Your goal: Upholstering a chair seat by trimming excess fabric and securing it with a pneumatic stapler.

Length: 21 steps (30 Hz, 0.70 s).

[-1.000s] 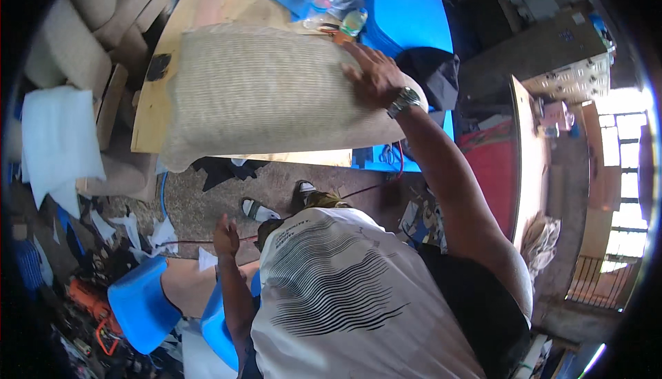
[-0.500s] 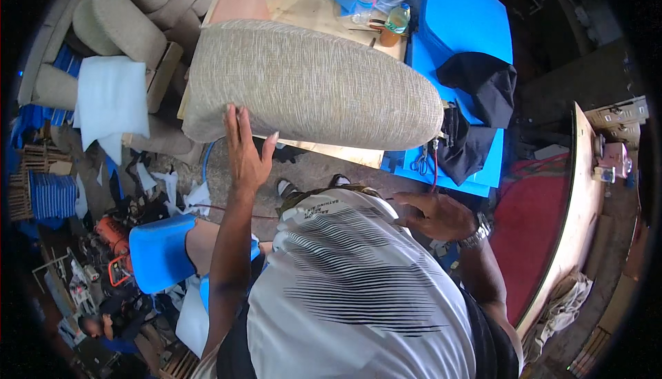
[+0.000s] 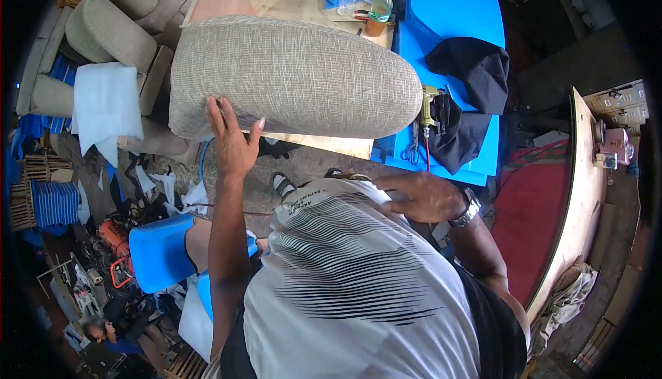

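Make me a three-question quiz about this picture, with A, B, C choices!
1. Where is the left hand?
A on the beige cushion
B on the bottles
C on the scissors

2. What colour are the foam sheets under the black cloth?
A red
B blue
C green

3. What does the right hand hold?
A a bottle
B nothing, it rests on the shirt
C the stapler

Answers: 1 A, the palm presses the beige cushion. 2 B, plainly blue. 3 B, the hand lies on the white striped shirt.
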{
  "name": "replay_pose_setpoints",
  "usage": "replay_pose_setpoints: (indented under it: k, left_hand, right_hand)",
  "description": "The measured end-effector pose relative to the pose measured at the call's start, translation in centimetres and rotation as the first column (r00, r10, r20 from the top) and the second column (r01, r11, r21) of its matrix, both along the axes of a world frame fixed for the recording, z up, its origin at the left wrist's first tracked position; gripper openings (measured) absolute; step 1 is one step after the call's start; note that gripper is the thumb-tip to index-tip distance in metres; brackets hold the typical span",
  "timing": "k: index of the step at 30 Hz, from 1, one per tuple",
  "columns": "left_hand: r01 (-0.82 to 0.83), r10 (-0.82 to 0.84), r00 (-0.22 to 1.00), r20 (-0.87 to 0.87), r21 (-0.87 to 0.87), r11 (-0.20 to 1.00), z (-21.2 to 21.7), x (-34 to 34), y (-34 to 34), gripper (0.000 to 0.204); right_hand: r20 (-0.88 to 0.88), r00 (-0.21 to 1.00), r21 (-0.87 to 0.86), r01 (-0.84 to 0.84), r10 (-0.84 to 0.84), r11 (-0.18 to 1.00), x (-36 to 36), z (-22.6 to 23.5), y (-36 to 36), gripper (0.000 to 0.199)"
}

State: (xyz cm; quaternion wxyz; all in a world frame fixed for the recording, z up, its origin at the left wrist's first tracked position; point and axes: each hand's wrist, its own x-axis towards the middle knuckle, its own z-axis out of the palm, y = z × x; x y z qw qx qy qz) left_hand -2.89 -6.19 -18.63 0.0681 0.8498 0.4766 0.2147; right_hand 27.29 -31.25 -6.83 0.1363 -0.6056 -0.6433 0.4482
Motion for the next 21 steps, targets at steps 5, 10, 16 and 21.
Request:
replay_pose_setpoints:
  k: [5,10,16,21]
  left_hand:
    - [-0.033,0.032,0.999,-0.025,-0.034,0.999,0.4,0.1,-0.7,0.094]
    - [-0.023,0.02,0.998,-0.061,-0.039,0.999,0.4,0.7,-1.3,0.094]
    - [-0.001,0.001,0.999,-0.046,-0.014,1.0,-0.2,1.8,-1.0,0.092]
    - [-0.003,0.002,0.999,0.039,0.029,1.0,0.6,1.5,-1.8,0.093]
  right_hand:
    - [0.059,0.908,0.804,0.204,-0.415,0.559,2.1,-1.5,4.1,0.023]
    - [0.198,0.82,0.878,0.095,-0.537,0.469,2.7,-3.1,9.0,0.021]
    - [-0.041,0.888,0.78,0.314,-0.457,0.541,2.3,-6.9,4.4,0.006]
    - [0.524,0.84,0.161,0.065,-0.141,0.985,4.8,-25.8,-5.4,0.045]
